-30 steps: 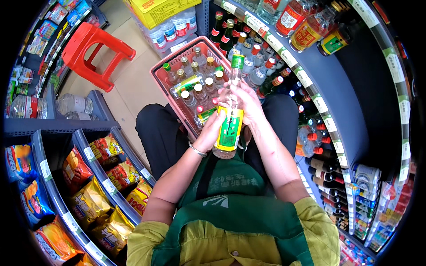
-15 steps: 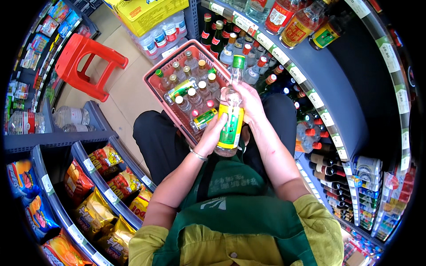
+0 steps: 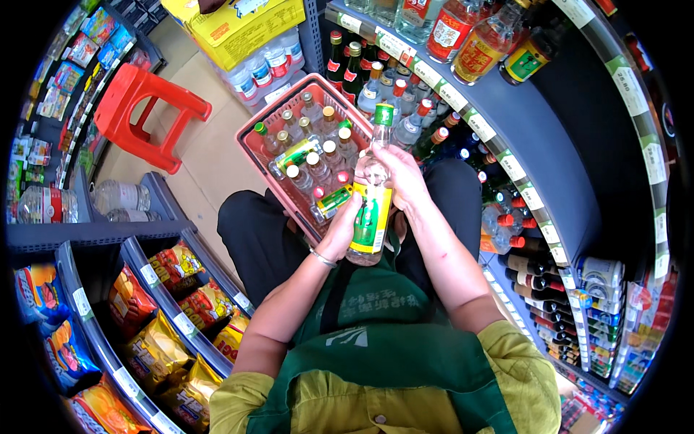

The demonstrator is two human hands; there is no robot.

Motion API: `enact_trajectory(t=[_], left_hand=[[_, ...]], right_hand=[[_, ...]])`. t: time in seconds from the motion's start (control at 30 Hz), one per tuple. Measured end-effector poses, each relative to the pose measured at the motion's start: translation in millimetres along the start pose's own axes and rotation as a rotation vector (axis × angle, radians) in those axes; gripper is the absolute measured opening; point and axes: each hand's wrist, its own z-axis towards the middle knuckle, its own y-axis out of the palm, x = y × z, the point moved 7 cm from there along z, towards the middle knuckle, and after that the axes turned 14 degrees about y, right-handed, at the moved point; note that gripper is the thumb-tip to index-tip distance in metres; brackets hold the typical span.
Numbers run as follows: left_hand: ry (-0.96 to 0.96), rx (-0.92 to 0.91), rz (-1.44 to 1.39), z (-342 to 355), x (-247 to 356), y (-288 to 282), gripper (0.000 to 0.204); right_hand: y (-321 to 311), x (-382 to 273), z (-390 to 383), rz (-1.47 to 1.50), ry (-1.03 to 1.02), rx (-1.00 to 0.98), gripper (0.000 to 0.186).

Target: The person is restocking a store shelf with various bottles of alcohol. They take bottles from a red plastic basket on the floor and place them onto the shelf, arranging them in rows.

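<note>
Both my hands grip a clear glass bottle (image 3: 369, 228) with a green cap and a yellow-green label, held upright in the picture over my lap. My left hand (image 3: 341, 226) is closed round the lower part at the left, thumb along the label. My right hand (image 3: 401, 176) wraps the right side higher up, near the shoulder of the bottle. Just beyond the bottle, a pink basket (image 3: 251, 155) holds several clear bottles with gold, white, red and green caps, some lying on their sides showing yellow-green labels.
A curved shelf of liquor bottles (image 3: 471, 50) runs down the right, with more bottles below. A red plastic stool (image 3: 119, 108) stands on the tiled floor at upper left. Snack bags (image 3: 152, 346) fill racks at lower left. A yellow box (image 3: 246, 32) sits on packs of water at the top.
The view has shifted, so the basket and stool appear lower and farther left than a second ago. My grip on the bottle looks the same.
</note>
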Motion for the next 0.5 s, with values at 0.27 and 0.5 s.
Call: enact_trajectory(t=[0.27,0.5], left_hand=[[0.306,-0.264,0.230,-1,29,40,0.052],[0.243,-0.453,0.350,28,57,119,0.056]], right_hand=[[-32,-41,-18,0.164,-0.180,-0.003,0.028],[-81,-135,-91,-0.027,-0.446,0.289,0.027]])
